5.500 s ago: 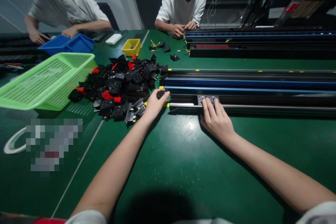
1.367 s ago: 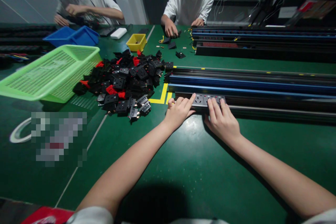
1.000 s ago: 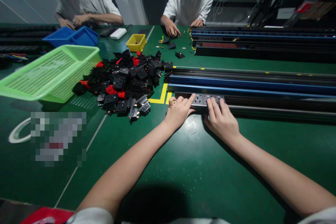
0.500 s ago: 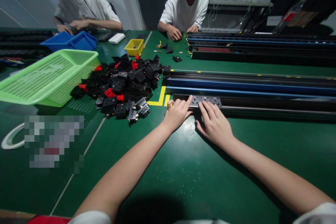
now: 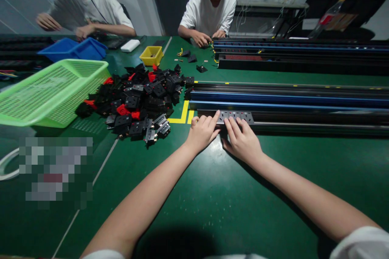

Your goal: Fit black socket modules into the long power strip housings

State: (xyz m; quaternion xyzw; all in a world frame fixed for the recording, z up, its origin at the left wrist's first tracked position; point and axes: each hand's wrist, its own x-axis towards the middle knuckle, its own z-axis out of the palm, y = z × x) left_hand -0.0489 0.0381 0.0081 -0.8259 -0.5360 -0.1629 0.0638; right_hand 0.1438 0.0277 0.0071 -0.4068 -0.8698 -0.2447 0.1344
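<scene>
My left hand (image 5: pixel 202 130) rests at the left end of a long black rail (image 5: pixel 304 123), its forefinger stretched out onto a grey socket module (image 5: pixel 235 116) seated in the rail, the other fingers curled. Beside it, my right hand (image 5: pixel 241 139) lies flat with fingers spread, fingertips pressing on the same module. A heap of black and red socket parts (image 5: pixel 139 99) lies just left of my left hand.
A green mesh basket (image 5: pixel 45 93) leans on the heap's left side. Blue bins (image 5: pixel 74 48) and a small yellow bin (image 5: pixel 151 55) stand further back. More long rails (image 5: pixel 288 54) lie across the far right. Two other people work at the table's far side.
Over the last seconds my left hand left the heap and came to the rail's end. Both hands and the socket module have shifted a little leftward along the rail.
</scene>
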